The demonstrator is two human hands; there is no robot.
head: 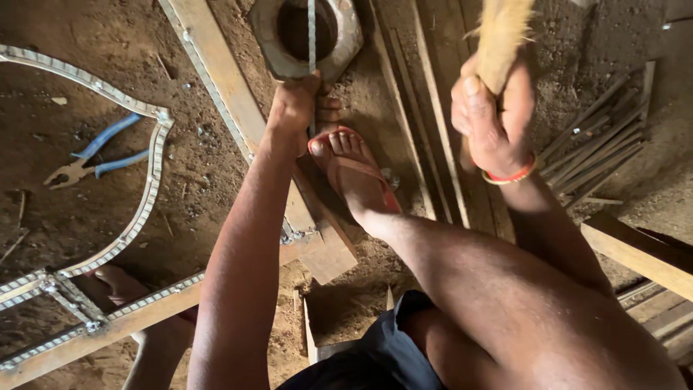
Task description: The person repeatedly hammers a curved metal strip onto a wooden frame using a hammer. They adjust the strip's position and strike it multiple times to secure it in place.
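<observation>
left hand (294, 101): clamped on thin rod (312, 29), top centre, over big nut (307, 36)
right hand (491, 115): fisted on mallet handle (500, 43), upper right
risk: foot (354, 170) just below the rod; a glancing blow could hit fingers or toes

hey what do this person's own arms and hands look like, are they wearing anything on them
Both arms are bare, with no sleeves and no gloves. The right hand has a thin red-orange bangle around the wrist. The left hand shows no ring, band or watch.
</observation>
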